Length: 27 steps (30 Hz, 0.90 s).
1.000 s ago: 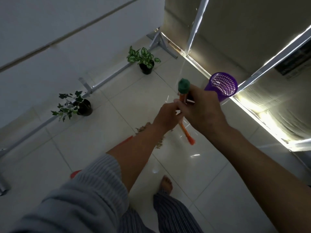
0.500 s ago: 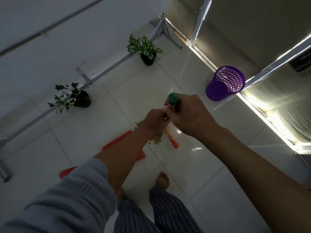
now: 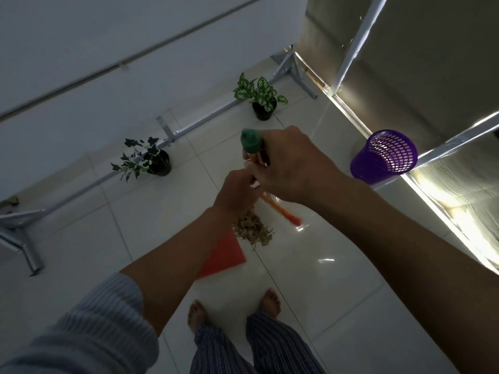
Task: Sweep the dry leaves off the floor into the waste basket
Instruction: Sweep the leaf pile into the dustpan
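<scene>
Here we see both of our hands closed on the orange broom handle with a green cap (image 3: pixel 251 143): the right hand (image 3: pixel 290 164) wraps its fingers (image 3: pixel 266 155) around the shaft just below the cap, and the left hand (image 3: pixel 237 191) grips the same shaft lower down, the 2 hands touching each other. The orange lower end of the broom (image 3: pixel 286 214) slants down to the glossy white tiled floor (image 3: pixel 310 279), just right of a small heap of dry brown leaves (image 3: pixel 252 229). The heap lies at the far corner of a flat red dustpan (image 3: pixel 225 255), which rests on the floor and is partly hidden behind our left forearm. The purple plastic mesh waste basket (image 3: pixel 384 156) stands upright well to the right of the leaves, against the lit base of the wall. 2 small potted plants in black pots, 1 with dark ivy-like leaves (image 3: pixel 147 160) and 1 with striped green leaves (image 3: pixel 260 97), sit along a grey metal floor rail (image 3: pixel 81 188). Our bare feet (image 3: pixel 271 302) stand near the dustpan.
</scene>
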Available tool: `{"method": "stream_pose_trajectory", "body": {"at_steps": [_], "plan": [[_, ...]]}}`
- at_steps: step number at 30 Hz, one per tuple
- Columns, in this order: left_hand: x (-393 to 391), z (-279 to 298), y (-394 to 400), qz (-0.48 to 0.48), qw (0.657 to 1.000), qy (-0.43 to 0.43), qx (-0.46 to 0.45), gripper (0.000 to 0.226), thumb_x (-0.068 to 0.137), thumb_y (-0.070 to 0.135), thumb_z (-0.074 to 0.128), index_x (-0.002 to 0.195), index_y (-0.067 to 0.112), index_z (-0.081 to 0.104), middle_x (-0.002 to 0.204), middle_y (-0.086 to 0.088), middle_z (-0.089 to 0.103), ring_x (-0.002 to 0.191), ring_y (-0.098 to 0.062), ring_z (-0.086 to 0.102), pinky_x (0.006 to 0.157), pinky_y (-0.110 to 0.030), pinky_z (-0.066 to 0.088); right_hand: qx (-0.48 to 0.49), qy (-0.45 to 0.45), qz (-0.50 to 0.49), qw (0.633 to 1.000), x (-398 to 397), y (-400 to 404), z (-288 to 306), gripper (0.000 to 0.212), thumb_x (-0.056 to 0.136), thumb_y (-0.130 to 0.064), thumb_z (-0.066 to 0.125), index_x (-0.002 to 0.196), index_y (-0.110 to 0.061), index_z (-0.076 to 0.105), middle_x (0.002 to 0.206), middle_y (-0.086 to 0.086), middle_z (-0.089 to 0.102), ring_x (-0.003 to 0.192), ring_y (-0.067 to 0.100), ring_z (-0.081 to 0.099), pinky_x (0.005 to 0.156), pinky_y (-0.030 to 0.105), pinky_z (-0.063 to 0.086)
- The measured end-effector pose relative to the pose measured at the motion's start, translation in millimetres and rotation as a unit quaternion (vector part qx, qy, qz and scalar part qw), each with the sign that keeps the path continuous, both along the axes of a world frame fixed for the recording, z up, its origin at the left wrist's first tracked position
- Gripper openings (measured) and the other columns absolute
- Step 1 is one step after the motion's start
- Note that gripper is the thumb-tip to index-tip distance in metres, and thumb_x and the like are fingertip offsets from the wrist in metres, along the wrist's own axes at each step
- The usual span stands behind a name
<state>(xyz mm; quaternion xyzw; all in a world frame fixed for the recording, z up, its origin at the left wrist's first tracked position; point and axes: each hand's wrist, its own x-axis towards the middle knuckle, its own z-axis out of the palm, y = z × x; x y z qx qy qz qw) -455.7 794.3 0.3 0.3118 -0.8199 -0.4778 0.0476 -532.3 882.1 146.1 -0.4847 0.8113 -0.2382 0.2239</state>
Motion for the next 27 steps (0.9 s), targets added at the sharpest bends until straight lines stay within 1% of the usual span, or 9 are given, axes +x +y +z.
{"method": "stream_pose_trajectory", "body": {"at_steps": [2, 4, 7, 11, 16, 19, 23, 25, 27], "plan": [[1.0, 6.7, -3.4, 0.015, 1.0, 0.001, 0.004, 0.008, 0.087, 0.007, 0.06, 0.093, 0.002, 0.063, 0.076, 0.001, 0.057, 0.074, -0.021, 0.057, 0.081, -0.038, 0.053, 0.015, -0.005, 0.022, 1.0, 0.9, -5.0, -2.7, 0.01, 0.094, -0.018, 0.063, 0.1, -0.027, 0.064, 0.092, -0.001, 0.064, 0.086, 0.015, 0.062, 0.082, 0.031, 0.051], [2.1, 4.4, -6.6, 0.031, 0.999, -0.009, 0.004, 0.014, 0.086, 0.002, 0.061, 0.098, 0.006, 0.062, 0.081, 0.005, 0.055, 0.071, -0.008, 0.049, 0.08, -0.03, 0.048, 0.039, -0.015, 0.043, 0.998, 2.3, -6.4, -10.6, 0.009, 0.093, -0.014, 0.063, 0.093, -0.023, 0.063, 0.093, -0.001, 0.065, 0.087, 0.016, 0.062, 0.082, 0.033, 0.051], [6.6, -5.8, -7.1, 0.027, 0.999, -0.043, -0.007, 0.018, 0.087, -0.001, 0.055, 0.105, -0.002, 0.061, 0.102, -0.023, 0.064, 0.08, -0.018, 0.048, 0.085, -0.043, 0.048, 0.088, -0.02, 0.069, 0.993, 5.3, -4.1, -27.2, 0.011, 0.093, -0.007, 0.061, 0.094, -0.016, 0.067, 0.099, 0.005, 0.068, 0.092, 0.022, 0.064, 0.086, 0.04, 0.055], [20.9, -14.3, -0.8, 0.007, 0.997, -0.082, -0.009, 0.02, 0.09, 0.0, 0.051, 0.076, 0.015, 0.049, 0.098, -0.034, 0.063, 0.079, -0.024, 0.048, 0.084, -0.05, 0.048, 0.133, -0.035, 0.096, 0.986, 14.3, 2.2, -42.2, 0.014, 0.091, -0.003, 0.06, 0.096, -0.013, 0.069, 0.102, 0.006, 0.069, 0.095, 0.024, 0.065, 0.089, 0.042, 0.055], [43.5, -23.3, 9.4, -0.027, 0.997, -0.063, -0.018, 0.026, 0.087, 0.009, 0.053, 0.062, 0.008, 0.049, 0.075, -0.031, 0.06, 0.065, -0.035, 0.052, 0.063, -0.044, 0.045, 0.132, -0.061, 0.09, 0.985, 23.6, 11.6, -41.4, 0.014, 0.088, -0.003, 0.063, 0.09, -0.014, 0.071, 0.102, 0.003, 0.07, 0.096, 0.02, 0.064, 0.087, 0.036, 0.055], [58.0, -31.4, 10.8, -0.082, 0.994, -0.042, -0.056, 0.024, 0.085, 0.006, 0.061, 0.064, 0.011, 0.049, 0.059, -0.01, 0.052, 0.061, -0.036, 0.054, 0.057, -0.034, 0.037, 0.114, -0.066, 0.072, 0.989, 31.7, 18.3, -37.3, 0.014, 0.089, -0.007, 0.065, 0.088, -0.02, 0.069, 0.099, -0.002, 0.069, 0.092, 0.017, 0.065, 0.085, 0.034, 0.056], [68.3, -29.8, 7.8, -0.143, 0.985, -0.008, -0.092, 0.008, 0.084, 0.015, 0.061, 0.08, 0.009, 0.061, 0.073, -0.001, 0.064, 0.065, -0.02, 0.059, 0.061, -0.029, 0.05, 0.068, -0.047, 0.033, 0.996, 44.1, 23.7, -26.2, 0.015, 0.09, -0.016, 0.067, 0.084, -0.028, 0.062, 0.084, -0.008, 0.064, 0.082, 0.012, 0.062, 0.074, 0.028, 0.051], [71.7, -20.5, 8.5, -0.152, 0.985, 0.015, -0.084, 0.007, 0.084, 0.009, 0.062, 0.077, 0.009, 0.059, 0.066, 0.011, 0.055, 0.057, -0.006, 0.052, 0.057, -0.008, 0.041, 0.047, -0.021, 0.012, 0.999, 52.9, 24.9, -18.9, 0.009, 0.091, -0.019, 0.066, 0.086, -0.025, 0.063, 0.08, -0.008, 0.063, 0.077, 0.011, 0.061, 0.07, 0.027, 0.047], [70.5, -13.7, 9.8, -0.15, 0.985, 0.027, -0.077, 0.021, 0.083, 0.001, 0.061, 0.071, 0.016, 0.051, 0.06, 0.021, 0.043, 0.051, -0.001, 0.044, 0.051, -0.007, 0.034, 0.038, 0.011, -0.003, 0.999, 60.7, 25.8, -13.1, 0.004, 0.092, -0.021, 0.064, 0.088, -0.02, 0.065, 0.08, -0.004, 0.065, 0.076, 0.014, 0.062, 0.07, 0.03, 0.051]]}}
